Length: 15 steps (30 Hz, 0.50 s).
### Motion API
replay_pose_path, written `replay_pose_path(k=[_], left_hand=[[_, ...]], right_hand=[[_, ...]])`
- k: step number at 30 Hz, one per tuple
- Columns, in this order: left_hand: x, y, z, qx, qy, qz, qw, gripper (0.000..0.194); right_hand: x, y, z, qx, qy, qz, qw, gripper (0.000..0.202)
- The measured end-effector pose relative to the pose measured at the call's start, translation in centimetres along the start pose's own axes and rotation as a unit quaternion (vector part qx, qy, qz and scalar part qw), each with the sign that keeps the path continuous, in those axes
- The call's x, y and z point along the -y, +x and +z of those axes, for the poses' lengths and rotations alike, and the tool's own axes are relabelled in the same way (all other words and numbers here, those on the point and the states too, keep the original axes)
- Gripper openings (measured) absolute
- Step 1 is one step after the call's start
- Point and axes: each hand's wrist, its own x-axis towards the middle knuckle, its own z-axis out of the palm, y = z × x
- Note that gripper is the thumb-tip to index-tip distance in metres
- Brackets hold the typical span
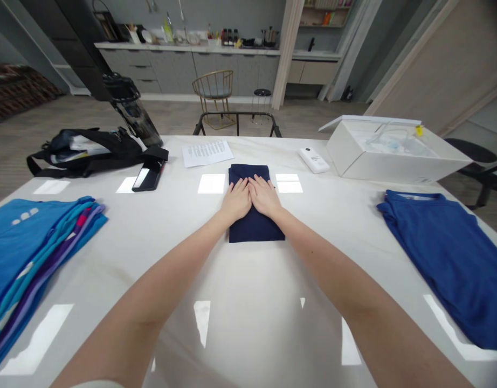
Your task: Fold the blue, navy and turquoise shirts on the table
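Observation:
A dark navy piece of folded cloth (pixel 256 229) lies as a neat rectangle in the middle of the white table (pixel 248 302). My left hand (pixel 236 199) rests flat on its upper left part, fingers stretched forward. Beside it, my right hand (pixel 263 196) lies flat on the same cloth, and the fingertips of both hands meet near its centre line. Neither hand grips anything. What garment the folded cloth is cannot be made out.
Folded blue and purple garments (pixel 38 242) are stacked at the left; a blue garment (pixel 446 253) lies right. Along the back are a black bag (pixel 87 153), bottle (pixel 133 110), phone (pixel 149 175), printed sheet (pixel 207 153), white device (pixel 313 160) and open white box (pixel 394 153).

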Motion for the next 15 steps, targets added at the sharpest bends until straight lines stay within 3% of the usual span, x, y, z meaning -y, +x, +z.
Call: replay_pose_path(k=[4,7,9,12,15], left_hand=[[-0.1,1.1,0.0,-0.043,0.020,-0.065,0.997,0.056],[0.1,3.2,-0.6,-0.103,0.017,-0.042,0.994,0.056],[0.6,4.5,-0.7,-0.081,0.000,-0.030,0.996,0.057],[1.6,5.6,-0.3,-0.025,-0.010,-0.088,0.996,0.058],[2.4,6.0,0.2,-0.013,0.000,-0.131,0.991,0.060]], right_hand=[[-0.3,0.8,0.0,0.021,-0.031,0.062,0.997,0.056],[-0.4,2.5,-0.7,-0.022,-0.028,0.051,0.998,0.056],[-0.4,3.6,-0.7,-0.022,-0.014,0.039,0.999,0.057],[-0.8,4.6,0.0,0.030,-0.016,0.061,0.998,0.059],[-1.4,5.2,0.7,0.058,-0.024,0.081,0.995,0.063]])
